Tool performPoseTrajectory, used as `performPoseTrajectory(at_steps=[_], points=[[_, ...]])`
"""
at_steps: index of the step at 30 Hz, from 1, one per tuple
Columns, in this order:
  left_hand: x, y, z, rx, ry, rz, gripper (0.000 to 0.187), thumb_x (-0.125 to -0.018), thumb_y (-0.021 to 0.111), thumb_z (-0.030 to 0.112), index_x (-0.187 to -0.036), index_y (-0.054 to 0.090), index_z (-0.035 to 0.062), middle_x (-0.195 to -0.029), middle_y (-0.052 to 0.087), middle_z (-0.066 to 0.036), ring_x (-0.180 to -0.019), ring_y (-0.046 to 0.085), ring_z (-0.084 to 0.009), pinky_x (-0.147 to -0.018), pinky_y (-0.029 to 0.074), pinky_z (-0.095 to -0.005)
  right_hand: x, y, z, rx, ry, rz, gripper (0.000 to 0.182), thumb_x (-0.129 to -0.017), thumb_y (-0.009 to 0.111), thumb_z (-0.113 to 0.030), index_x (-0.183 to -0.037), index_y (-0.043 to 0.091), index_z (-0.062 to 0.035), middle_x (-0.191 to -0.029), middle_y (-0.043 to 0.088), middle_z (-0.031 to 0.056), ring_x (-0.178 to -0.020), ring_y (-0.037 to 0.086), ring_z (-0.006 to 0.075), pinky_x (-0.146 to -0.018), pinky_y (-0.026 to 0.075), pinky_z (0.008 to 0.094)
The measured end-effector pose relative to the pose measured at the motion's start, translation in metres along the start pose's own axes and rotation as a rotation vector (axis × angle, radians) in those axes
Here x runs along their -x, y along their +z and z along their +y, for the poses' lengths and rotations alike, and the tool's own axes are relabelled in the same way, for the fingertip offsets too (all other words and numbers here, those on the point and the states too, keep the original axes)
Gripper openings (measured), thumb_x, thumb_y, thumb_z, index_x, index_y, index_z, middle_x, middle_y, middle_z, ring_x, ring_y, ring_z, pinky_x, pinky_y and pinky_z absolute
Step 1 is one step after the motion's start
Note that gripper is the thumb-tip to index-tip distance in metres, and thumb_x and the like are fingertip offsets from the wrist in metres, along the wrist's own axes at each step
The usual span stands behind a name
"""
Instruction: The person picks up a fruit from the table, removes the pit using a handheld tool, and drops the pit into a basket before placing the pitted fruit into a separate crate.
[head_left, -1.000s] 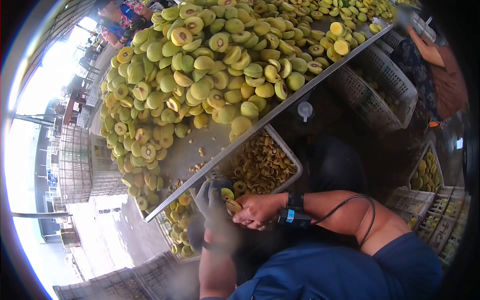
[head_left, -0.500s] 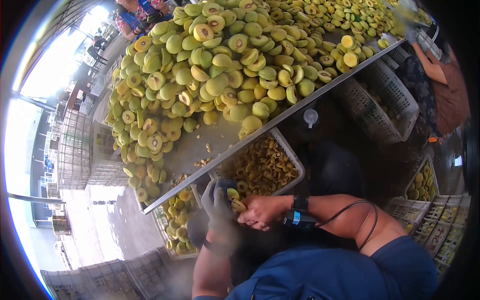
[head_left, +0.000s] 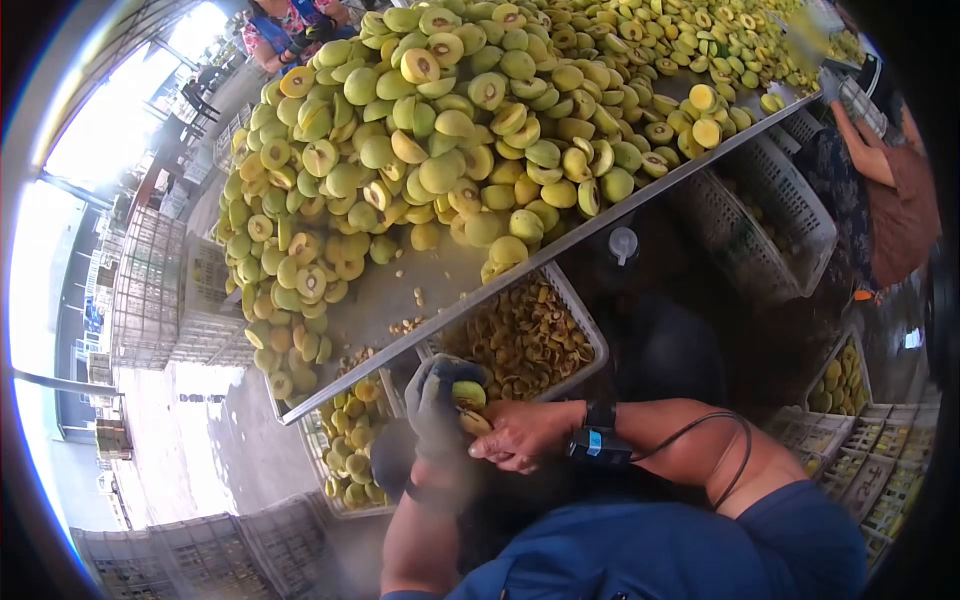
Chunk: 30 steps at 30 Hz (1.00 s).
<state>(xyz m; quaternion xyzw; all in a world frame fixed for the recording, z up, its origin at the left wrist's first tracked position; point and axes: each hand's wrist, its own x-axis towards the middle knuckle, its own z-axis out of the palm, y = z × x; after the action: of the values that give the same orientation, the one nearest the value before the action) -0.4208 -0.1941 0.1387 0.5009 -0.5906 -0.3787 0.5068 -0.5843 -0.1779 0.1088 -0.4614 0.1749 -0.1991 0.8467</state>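
Note:
My left hand (head_left: 438,408), in a grey glove, is closed around a green-yellow fruit half (head_left: 468,393). My right hand (head_left: 525,435) is bare and closed beside it, with the fingers curled in. A second pale yellow fruit piece (head_left: 474,424) shows between the two hands, against the right fingertips. Whatever sits inside the right fist is hidden. Both hands are in front of the near metal edge of the table, next to a crate of brownish fruit scraps (head_left: 525,335).
A large heap of halved fruit (head_left: 430,150) covers the metal table (head_left: 385,300), whose raised rim (head_left: 560,240) runs diagonally. Below the rim stands a crate of fruit halves (head_left: 350,440). More crates (head_left: 770,215) are at right. Two other people work at the far left and right.
The view has shifted slightly. My left hand has turned a little, so more of the fruit half's green face shows. Both hands stay close together at the fruit.

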Motion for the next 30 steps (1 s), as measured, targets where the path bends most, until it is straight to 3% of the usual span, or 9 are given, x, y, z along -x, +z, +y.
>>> performPoseTrajectory(at_steps=[2, 8, 10, 11, 13, 17, 18, 25, 30], points=[[-0.016, 0.002, 0.008, -0.391, 0.515, -0.099, 0.038, -0.106, 0.052, 0.027, -0.089, 0.07, -0.0019, -0.082, 0.069, -0.009, -0.073, 0.065, -0.0184, -0.07, 0.052, -0.0312, 0.005, -0.002, -0.011, -0.188, 0.223, -0.069, 0.013, -0.102, 0.059, -0.016, -0.094, 0.058, -0.0066, -0.071, 0.057, 0.0016, -0.048, 0.047, 0.0097, -0.047, 0.042, 0.0297], [-0.012, -0.014, -0.031, 0.256, -0.376, 0.338, 0.041, -0.108, 0.05, 0.033, -0.096, 0.072, -0.0001, -0.091, 0.072, -0.007, -0.08, 0.067, -0.0188, -0.075, 0.056, -0.0316, 0.003, 0.001, -0.011, 0.074, 0.089, 0.186, 0.01, -0.1, 0.058, -0.014, -0.095, 0.062, -0.0058, -0.067, 0.057, 0.0, -0.047, 0.048, 0.0106, -0.045, 0.04, 0.029], [-0.013, -0.028, -0.031, 0.399, -0.436, 0.357, 0.04, -0.108, 0.051, 0.034, -0.101, 0.071, -0.0003, -0.094, 0.072, -0.007, -0.083, 0.068, -0.0195, -0.078, 0.057, -0.0308, -0.007, -0.005, 0.006, 0.246, -0.181, 0.34, 0.012, -0.098, 0.06, -0.014, -0.091, 0.062, -0.0044, -0.069, 0.06, 0.003, -0.052, 0.054, 0.0117, -0.047, 0.043, 0.0297], [-0.011, -0.035, -0.029, 0.471, -0.464, 0.367, 0.04, -0.108, 0.052, 0.034, -0.103, 0.071, -0.0004, -0.096, 0.073, -0.007, -0.085, 0.069, -0.0198, -0.08, 0.057, -0.0304, -0.006, -0.009, 0.008, 0.218, -0.013, 0.401, 0.015, -0.098, 0.061, -0.015, -0.088, 0.062, -0.0038, -0.068, 0.06, 0.0036, -0.051, 0.055, 0.012, -0.046, 0.043, 0.03], [-0.003, -0.042, 0.001, -0.221, -0.082, 0.298, 0.038, -0.106, 0.055, 0.034, -0.114, 0.068, -0.0003, -0.102, 0.073, -0.009, -0.091, 0.07, -0.0215, -0.085, 0.059, -0.0315, -0.006, -0.011, 0.002, 0.12, 0.174, 0.442, 0.015, -0.098, 0.061, -0.015, -0.087, 0.061, -0.0045, -0.067, 0.059, 0.0033, -0.05, 0.054, 0.0118, -0.045, 0.042, 0.0302], [0.018, -0.11, -0.001, -0.47, -0.034, 0.271, 0.038, -0.107, 0.051, 0.031, -0.127, 0.064, 0.0009, -0.11, 0.073, -0.012, -0.101, 0.07, -0.023, -0.09, 0.059, -0.0374, -0.007, -0.011, 0.007, 0.036, 0.213, 0.441, 0.013, -0.1, 0.06, -0.014, -0.089, 0.056, -0.0069, -0.064, 0.053, 0.0003, -0.046, 0.05, 0.0102, -0.043, 0.041, 0.0294], [0.029, -0.142, -0.026, -0.169, -0.109, 0.336, 0.038, -0.107, 0.051, 0.031, -0.127, 0.064, 0.0009, -0.11, 0.073, -0.012, -0.101, 0.07, -0.0227, -0.089, 0.059, -0.0377, -0.006, -0.009, 0.007, 0.054, 0.208, 0.464, 0.015, -0.1, 0.061, -0.014, -0.088, 0.054, -0.0068, -0.062, 0.052, -0.0003, -0.046, 0.049, 0.0099, -0.042, 0.041, 0.0291], [0.163, -0.308, -0.187, -0.269, -0.438, 0.699, 0.026, -0.098, 0.065, 0.024, -0.114, 0.07, 0.0046, -0.104, 0.072, -0.011, -0.089, 0.071, -0.0239, -0.08, 0.061, -0.0369, -0.01, -0.009, 0.009, 0.226, 0.274, 0.491, 0.021, -0.096, 0.063, -0.016, -0.087, 0.055, 0.0014, -0.057, 0.053, 0.0023, -0.043, 0.05, 0.0115, -0.04, 0.039, 0.0301], [0.171, -0.334, -0.211, -0.206, -0.574, 0.851, 0.025, -0.094, 0.07, 0.024, -0.108, 0.07, 0.003, -0.096, 0.071, -0.007, -0.079, 0.069, -0.0214, -0.071, 0.059, -0.0338, -0.023, -0.013, 0.017, 0.326, 0.357, 0.496, 0.022, -0.098, 0.062, -0.016, -0.084, 0.052, -0.0026, -0.058, 0.053, 0.0018, -0.045, 0.052, 0.0105, -0.041, 0.042, 0.03]])
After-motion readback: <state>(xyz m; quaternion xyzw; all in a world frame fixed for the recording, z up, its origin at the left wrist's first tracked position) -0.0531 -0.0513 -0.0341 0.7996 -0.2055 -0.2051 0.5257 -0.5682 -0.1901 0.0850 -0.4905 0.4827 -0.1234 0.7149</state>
